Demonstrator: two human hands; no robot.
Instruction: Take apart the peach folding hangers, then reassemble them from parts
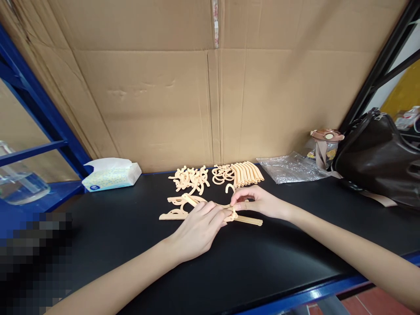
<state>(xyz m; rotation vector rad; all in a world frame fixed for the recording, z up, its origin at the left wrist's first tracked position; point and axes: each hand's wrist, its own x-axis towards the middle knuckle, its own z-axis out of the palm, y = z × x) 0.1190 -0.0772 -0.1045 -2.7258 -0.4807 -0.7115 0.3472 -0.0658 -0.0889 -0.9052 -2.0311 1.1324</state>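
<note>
The left hand (201, 225) is covering the middle of the hanger (189, 200), and the right hand (255, 202) is hiding the lower end of the hook (229, 188). Well right of the grip, the view's edge is cutting off the bag (382, 159); well left, the jug (24, 190), and a patch (36, 262) below that is blurring into blocks.

Left hand (201, 227), right hand (254, 201) on peach hanger (250, 220)

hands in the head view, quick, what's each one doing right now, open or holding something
Left hand: closed, holding a peach hanger arm.
Right hand: closed, apparently pinching a peach hanger hook.
</note>
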